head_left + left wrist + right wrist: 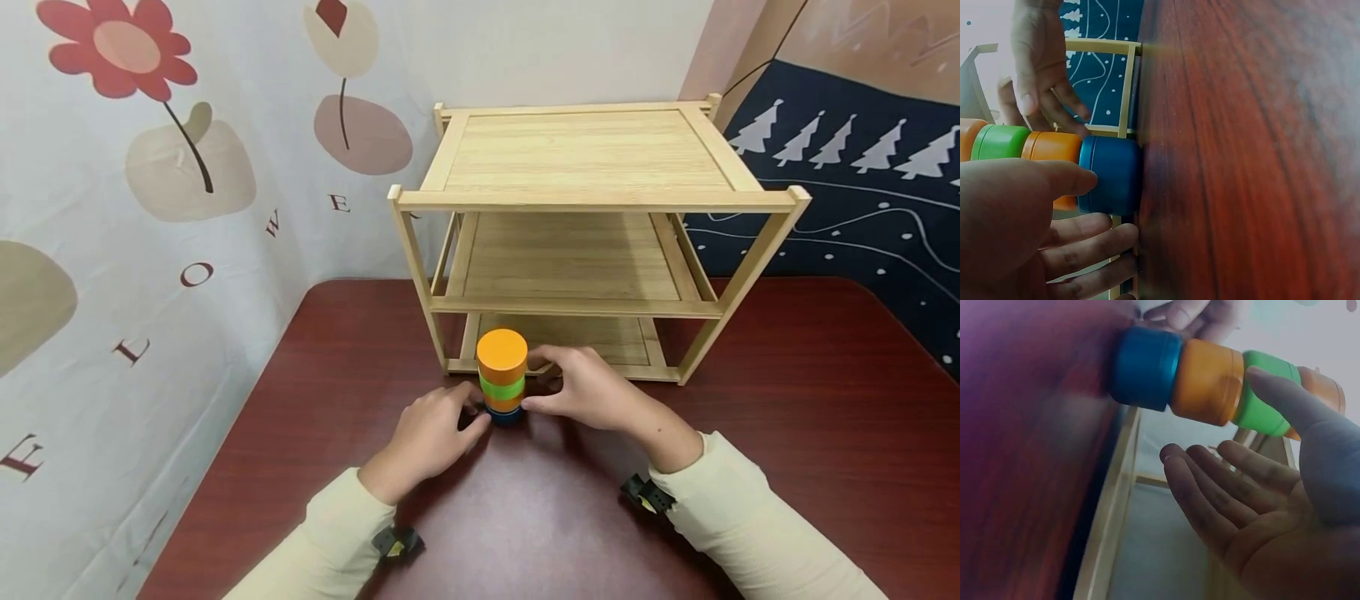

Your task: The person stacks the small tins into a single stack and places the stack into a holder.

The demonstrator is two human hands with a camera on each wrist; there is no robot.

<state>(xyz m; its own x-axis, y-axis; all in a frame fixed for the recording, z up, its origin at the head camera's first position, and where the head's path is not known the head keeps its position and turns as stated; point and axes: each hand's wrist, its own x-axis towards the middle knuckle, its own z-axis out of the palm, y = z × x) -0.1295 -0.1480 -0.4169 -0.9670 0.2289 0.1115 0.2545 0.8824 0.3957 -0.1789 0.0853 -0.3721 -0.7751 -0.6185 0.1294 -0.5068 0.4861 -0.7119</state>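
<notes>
Far left: pale curtain point(247, 83), flower prints, dark red letters. Then the red-brown table point(562, 533), running under everything. My left sleeve point(330, 525), cream, comes in low, black strap point(397, 543) by the cuff. My left hand point(431, 429) is at the left of the stack, fingers loosely extended, thumb apart from them, no pinch. In the left wrist view the thumb tip overlaps the blue can point(1113, 175); can't tell if it actually touches.

Middle: the stack, four cans, upright on the table between my hands. Blue at the bottom, then the lower orange can point(1207, 381), the green can point(502, 390), and the top orange can point(502, 346). Wooden shelf point(585, 150), three tiers, right behind it.

My right hand point(588, 390) is at the right of the stack, fingers spread, thumb well away from them, no pinch. Thumb lies across the green can in the right wrist view; contact unclear. Then a second strap point(647, 493) and my right sleeve point(723, 508). Far right: navy cloth point(840, 208), white trees and dots.
</notes>
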